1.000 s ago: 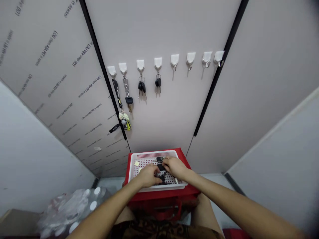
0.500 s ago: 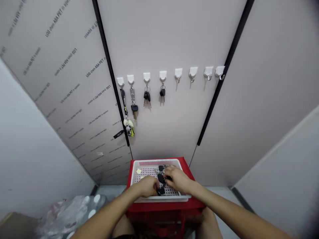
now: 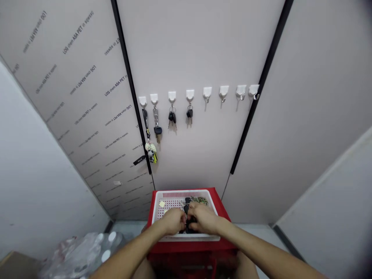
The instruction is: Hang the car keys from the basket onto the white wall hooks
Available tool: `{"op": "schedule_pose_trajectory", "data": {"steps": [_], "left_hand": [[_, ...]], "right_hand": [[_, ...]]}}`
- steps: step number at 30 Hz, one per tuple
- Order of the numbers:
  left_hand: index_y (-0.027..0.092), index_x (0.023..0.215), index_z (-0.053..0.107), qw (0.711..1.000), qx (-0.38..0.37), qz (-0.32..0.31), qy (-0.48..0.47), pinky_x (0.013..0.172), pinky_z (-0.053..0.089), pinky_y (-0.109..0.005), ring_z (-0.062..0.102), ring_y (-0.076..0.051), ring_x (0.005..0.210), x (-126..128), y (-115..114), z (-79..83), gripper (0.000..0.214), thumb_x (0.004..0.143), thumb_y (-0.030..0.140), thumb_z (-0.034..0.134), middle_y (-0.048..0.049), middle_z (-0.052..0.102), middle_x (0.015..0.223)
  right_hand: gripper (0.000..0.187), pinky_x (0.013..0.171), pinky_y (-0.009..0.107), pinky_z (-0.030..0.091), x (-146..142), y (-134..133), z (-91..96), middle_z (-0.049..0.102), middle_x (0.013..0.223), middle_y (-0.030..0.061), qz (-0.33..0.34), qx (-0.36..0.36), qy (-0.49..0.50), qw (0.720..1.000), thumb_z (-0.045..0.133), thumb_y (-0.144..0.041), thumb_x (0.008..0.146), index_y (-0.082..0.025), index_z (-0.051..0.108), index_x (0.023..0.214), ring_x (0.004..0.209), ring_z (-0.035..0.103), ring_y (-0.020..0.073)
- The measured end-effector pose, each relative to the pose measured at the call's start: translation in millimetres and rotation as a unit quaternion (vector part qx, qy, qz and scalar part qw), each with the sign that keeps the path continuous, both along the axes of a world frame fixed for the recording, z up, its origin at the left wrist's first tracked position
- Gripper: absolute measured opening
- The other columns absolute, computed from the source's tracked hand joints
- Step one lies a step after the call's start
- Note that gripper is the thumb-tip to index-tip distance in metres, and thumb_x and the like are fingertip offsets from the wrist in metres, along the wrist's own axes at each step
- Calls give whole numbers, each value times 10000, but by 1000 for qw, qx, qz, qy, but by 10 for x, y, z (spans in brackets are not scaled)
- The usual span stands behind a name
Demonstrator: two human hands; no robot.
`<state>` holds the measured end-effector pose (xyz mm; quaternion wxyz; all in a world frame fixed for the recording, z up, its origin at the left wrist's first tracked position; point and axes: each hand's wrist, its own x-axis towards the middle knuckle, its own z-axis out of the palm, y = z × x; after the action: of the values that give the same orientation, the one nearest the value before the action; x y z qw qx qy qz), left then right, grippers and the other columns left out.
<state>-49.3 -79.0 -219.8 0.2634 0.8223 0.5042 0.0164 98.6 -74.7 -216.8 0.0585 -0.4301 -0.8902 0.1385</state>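
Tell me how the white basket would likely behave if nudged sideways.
The white basket is probably light for its size, since it looks like perforated plastic. Being shallow and wide, it should slide across the red surface rather than tip. The dark items inside may shift.

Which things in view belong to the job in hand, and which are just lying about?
Likely in the job: left hand, right hand, dark key items by them, white basket, wall hooks, hanging keys.

Seemingly just lying about: wrapped bottles, brown box, lower left.
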Motion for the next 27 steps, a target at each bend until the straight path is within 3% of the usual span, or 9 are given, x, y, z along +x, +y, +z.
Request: {"op": "schedule_pose_trajectory", "data": {"steps": [4, 8, 12, 17, 20, 24, 27], "left_hand": [[118, 613, 553, 988, -59, 73, -126, 488, 319, -167, 389, -67, 492, -47, 133, 68, 150, 550, 134, 418, 27, 478, 502], [107, 608, 546, 960, -65, 102, -252, 476, 309, -166, 359, -55, 468, -51, 323, 389, 143, 562, 196, 444, 42, 441, 474], [113, 608, 540, 948, -53, 92, -301, 456, 299, -174, 353, -53, 444, 2, 430, 719, 147, 565, 224, 454, 44, 435, 464], [111, 563, 512, 925, -8, 103, -365, 506, 325, -186, 379, -55, 473, 87, 460, 997, 89, 569, 185, 463, 41, 443, 483], [113, 614, 505, 894, 13, 85, -440, 577, 348, -195, 422, -63, 550, 176, 470, 1154, 75, 583, 175, 473, 25, 482, 559], [127, 807, 466, 836, 13, 43, -546, 664, 361, -207, 468, -72, 687, 350, 567, 1420, 207, 600, 126, 467, -20, 522, 753], [145, 927, 406, 833, 59, 58, -547, 594, 376, -202, 481, -64, 619, 475, 697, 1672, 296, 633, 136, 435, -30, 518, 767]], "right_hand": [[138, 606, 215, 340, 3, 14, 89, 531, 684, 24, -29, -8, 103, 994, 433, -174, 611, -168, 560, 663, 662, 464, 117], [191, 636, 213, 351, -7, 89, 320, 548, 744, 20, -68, -12, 267, 961, 431, -192, 629, -168, 538, 785, 690, 472, 108], [157, 585, 217, 361, -17, 190, 569, 546, 648, 16, -112, -46, 354, 927, 433, -252, 638, -144, 535, 690, 607, 474, 103], [148, 517, 202, 345, -3, 287, 799, 480, 543, -17, -120, -86, 421, 895, 442, -274, 626, -135, 491, 607, 516, 427, 78], [146, 485, 192, 324, 25, 363, 1005, 427, 496, -38, -123, -45, 451, 883, 422, -271, 634, -142, 463, 581, 481, 389, 67], [134, 493, 190, 316, 87, 519, 1444, 427, 504, -41, -158, 69, 492, 854, 427, -264, 622, -143, 459, 574, 482, 381, 61], [137, 461, 188, 307, 144, 675, 1802, 425, 488, -46, -193, 131, 522, 820, 438, -277, 603, -145, 457, 570, 452, 369, 59]]}}
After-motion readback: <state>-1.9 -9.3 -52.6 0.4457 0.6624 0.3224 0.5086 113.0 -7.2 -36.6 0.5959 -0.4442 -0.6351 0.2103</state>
